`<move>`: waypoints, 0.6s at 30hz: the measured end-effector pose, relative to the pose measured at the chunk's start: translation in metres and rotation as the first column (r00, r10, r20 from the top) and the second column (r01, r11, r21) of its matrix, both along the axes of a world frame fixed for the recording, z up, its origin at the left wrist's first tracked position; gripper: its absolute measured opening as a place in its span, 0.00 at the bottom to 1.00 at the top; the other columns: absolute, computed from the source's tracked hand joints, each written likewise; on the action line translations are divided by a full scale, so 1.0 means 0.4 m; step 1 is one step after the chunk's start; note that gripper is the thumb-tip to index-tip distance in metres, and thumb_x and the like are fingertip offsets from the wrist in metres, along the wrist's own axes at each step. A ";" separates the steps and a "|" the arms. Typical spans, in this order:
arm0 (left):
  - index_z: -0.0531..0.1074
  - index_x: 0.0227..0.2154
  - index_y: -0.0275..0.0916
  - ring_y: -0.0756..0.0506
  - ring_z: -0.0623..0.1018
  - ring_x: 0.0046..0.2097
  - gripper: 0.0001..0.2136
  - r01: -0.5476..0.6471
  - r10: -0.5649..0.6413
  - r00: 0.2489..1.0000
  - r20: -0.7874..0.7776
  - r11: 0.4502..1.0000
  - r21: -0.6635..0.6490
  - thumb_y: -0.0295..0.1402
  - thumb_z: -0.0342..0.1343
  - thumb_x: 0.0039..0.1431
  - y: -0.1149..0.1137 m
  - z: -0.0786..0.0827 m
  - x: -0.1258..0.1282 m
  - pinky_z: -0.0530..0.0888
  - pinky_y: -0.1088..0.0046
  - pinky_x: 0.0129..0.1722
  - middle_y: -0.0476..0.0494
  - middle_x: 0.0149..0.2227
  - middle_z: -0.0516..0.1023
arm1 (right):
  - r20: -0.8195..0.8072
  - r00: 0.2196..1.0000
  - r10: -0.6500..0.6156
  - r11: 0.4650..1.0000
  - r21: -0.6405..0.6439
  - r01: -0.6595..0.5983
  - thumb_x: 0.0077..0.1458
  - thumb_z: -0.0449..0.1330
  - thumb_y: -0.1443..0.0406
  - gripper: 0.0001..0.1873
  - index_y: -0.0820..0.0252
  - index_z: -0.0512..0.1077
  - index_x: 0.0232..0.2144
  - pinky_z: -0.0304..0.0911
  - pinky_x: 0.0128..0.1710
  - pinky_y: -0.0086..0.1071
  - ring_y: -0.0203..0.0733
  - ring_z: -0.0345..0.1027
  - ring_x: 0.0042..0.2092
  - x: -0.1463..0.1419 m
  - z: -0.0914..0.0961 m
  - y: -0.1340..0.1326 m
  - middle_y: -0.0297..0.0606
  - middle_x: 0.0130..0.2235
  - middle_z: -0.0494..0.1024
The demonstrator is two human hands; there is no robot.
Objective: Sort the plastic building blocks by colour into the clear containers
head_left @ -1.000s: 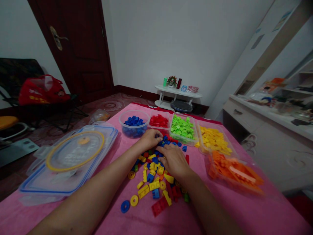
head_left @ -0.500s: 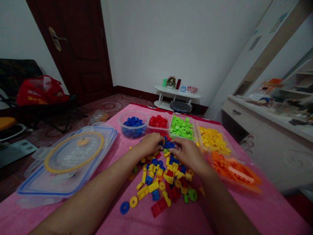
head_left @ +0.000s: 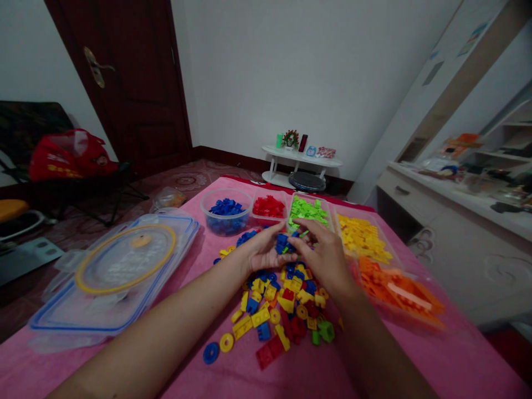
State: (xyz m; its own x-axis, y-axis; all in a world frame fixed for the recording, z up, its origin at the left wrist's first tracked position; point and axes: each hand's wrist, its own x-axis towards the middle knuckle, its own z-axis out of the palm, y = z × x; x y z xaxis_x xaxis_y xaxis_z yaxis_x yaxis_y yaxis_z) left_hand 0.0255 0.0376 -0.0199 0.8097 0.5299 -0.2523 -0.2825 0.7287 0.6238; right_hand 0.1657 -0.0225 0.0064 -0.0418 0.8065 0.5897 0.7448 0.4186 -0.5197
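My left hand is cupped palm up above a heap of mixed toy bricks on the pink tablecloth. Several blue bricks lie in that palm. My right hand pinches at the same blue bricks from the right, its fingers bent over them. Behind the hands stand a round tub of blue bricks, a box of red bricks, a box of green bricks, a box of yellow bricks and a box of orange bricks.
Stacked clear lids, one with a yellow ring, lie at the left of the table. A white cabinet stands close on the right. A dark door, a chair with a red bag and a low white shelf lie beyond.
Both hands rose from the pile. The left hand turned palm up with blue bricks in it, and the right hand came over to it.
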 end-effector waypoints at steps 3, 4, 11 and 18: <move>0.70 0.41 0.32 0.51 0.76 0.25 0.12 -0.052 0.055 0.996 0.063 0.998 -0.043 0.35 0.51 0.60 0.004 -0.009 0.006 0.73 0.80 0.24 0.43 0.27 0.75 | -0.055 0.998 0.019 1.000 0.023 -0.017 0.50 0.61 0.65 0.14 0.58 0.72 0.42 0.62 0.31 0.30 0.36 0.64 0.30 0.004 0.005 0.000 0.37 0.36 0.73; 0.71 0.40 0.32 0.52 0.75 0.24 0.10 -0.072 0.075 0.995 0.067 0.996 -0.043 0.33 0.52 0.59 0.010 -0.008 0.003 0.73 0.81 0.23 0.43 0.27 0.75 | -0.071 0.997 0.015 0.999 0.031 -0.013 0.51 0.60 0.65 0.14 0.58 0.72 0.42 0.61 0.30 0.30 0.35 0.64 0.29 0.007 0.007 0.000 0.37 0.36 0.73; 0.70 0.36 0.28 0.46 0.78 0.31 0.13 -0.357 0.368 0.927 0.077 0.926 -0.125 0.33 0.45 0.62 0.036 0.046 -0.034 0.76 0.75 0.29 0.37 0.29 0.76 | -0.065 0.998 -0.008 0.998 0.062 0.012 0.52 0.59 0.65 0.09 0.58 0.74 0.37 0.61 0.31 0.30 0.35 0.64 0.30 0.015 0.018 -0.004 0.35 0.35 0.73; 0.69 0.33 0.30 0.45 0.77 0.31 0.12 -0.374 0.395 0.916 0.064 0.903 -0.212 0.33 0.44 0.62 0.000 0.028 0.027 0.76 0.67 0.34 0.40 0.27 0.75 | 0.103 0.995 0.013 0.997 -0.074 -0.005 0.50 0.58 0.69 0.08 0.56 0.73 0.34 0.60 0.37 0.30 0.38 0.67 0.37 -0.008 -0.004 -0.009 0.34 0.35 0.73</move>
State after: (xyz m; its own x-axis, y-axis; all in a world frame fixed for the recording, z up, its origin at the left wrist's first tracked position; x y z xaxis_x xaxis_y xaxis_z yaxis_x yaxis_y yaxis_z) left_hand 0.0362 0.0378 -0.0088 0.5794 0.7552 -0.3066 -0.6198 0.6525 0.4360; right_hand 0.1627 -0.0259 0.0048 -0.1071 0.8470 0.5207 0.7926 0.3889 -0.4696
